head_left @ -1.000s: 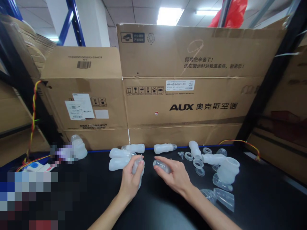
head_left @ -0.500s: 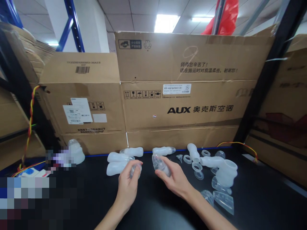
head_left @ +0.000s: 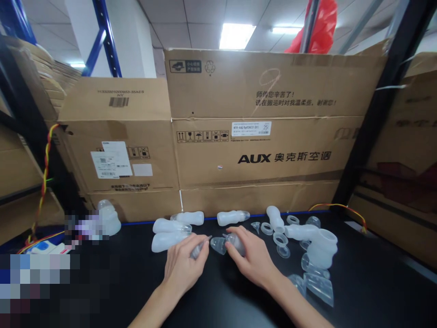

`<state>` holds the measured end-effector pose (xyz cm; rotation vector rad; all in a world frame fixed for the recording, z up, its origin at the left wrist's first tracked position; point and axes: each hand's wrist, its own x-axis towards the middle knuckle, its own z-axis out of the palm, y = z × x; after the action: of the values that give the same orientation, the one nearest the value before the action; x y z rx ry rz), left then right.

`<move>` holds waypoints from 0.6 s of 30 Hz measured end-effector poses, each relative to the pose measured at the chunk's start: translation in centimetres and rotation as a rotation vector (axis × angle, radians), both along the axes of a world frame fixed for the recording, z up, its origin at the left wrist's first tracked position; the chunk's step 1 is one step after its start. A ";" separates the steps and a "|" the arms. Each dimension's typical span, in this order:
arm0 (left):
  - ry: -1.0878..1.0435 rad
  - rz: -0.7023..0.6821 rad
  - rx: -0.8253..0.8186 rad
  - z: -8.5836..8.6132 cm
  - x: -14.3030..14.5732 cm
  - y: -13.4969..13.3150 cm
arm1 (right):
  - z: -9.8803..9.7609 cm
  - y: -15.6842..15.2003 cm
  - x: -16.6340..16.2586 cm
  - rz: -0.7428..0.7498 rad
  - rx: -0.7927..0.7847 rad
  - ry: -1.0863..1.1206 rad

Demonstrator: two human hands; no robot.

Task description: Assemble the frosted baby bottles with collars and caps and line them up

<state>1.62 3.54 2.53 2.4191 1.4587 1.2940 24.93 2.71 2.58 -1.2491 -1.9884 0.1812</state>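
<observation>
My left hand [head_left: 182, 266] rests on the black table [head_left: 239, 300] with its fingers closed round a small clear silicone part [head_left: 200, 246] whose thin tip points right. My right hand [head_left: 252, 259] is closed on a clear cap-like piece [head_left: 223, 243], its open end turned toward the left hand. The two pieces are a few centimetres apart. Just behind the hands lie translucent white bottles: two at the left [head_left: 169, 232], one behind them [head_left: 189, 217] and one in the middle [head_left: 232, 217].
Loose clear rings [head_left: 280, 239], a small funnel [head_left: 256, 225], a wide-mouthed bottle body [head_left: 322, 246] and clear covers [head_left: 316, 284] lie at the right. A dome-shaped part [head_left: 109, 216] sits at the left. Cardboard boxes [head_left: 259, 136] wall off the table's back edge.
Both hands have lowered toward the table and moved closer together. The right hand has turned its clear piece so that its open end faces the left hand's part.
</observation>
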 end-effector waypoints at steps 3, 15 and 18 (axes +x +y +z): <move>0.175 0.012 0.048 0.2 0.1 -0.2 | 0.0 -0.6 -0.2 0.111 0.001 0.117; 0.408 -0.048 -0.114 0.6 1.2 -0.7 | 1.1 -1.4 -0.9 0.115 -0.053 0.039; 0.379 -0.057 -0.156 1.0 1.1 -1.2 | 1.4 -1.1 -0.5 0.069 -0.137 0.136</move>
<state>2.73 2.32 3.49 2.6759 1.4849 0.7041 24.44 1.66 3.96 -1.2200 -1.9283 0.4310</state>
